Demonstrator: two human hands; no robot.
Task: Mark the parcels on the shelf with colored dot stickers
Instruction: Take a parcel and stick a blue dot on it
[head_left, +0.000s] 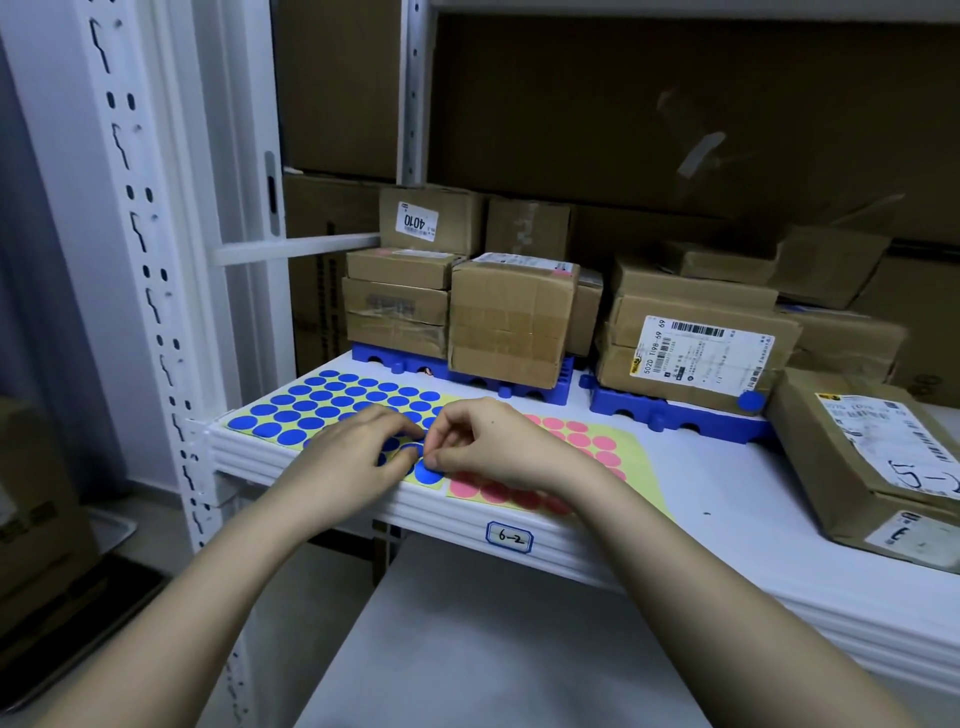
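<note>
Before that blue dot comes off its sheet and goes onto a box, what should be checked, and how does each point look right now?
1. Blue sticker sheet lies flat on the shelf: ok.
2. Left hand rests on the sheet, steadying it: ok.
3. Right hand pinches at a blue dot near the sheet's front edge: ok.
4. Dot fully peeled free: cannot tell, the fingertips hide its edge.
5. Boxes waiting for a dot: ok, the taped box shows none on its visible faces.
6. Box already marked: ok, the labelled box carries a blue dot at its lower right corner.
</note>
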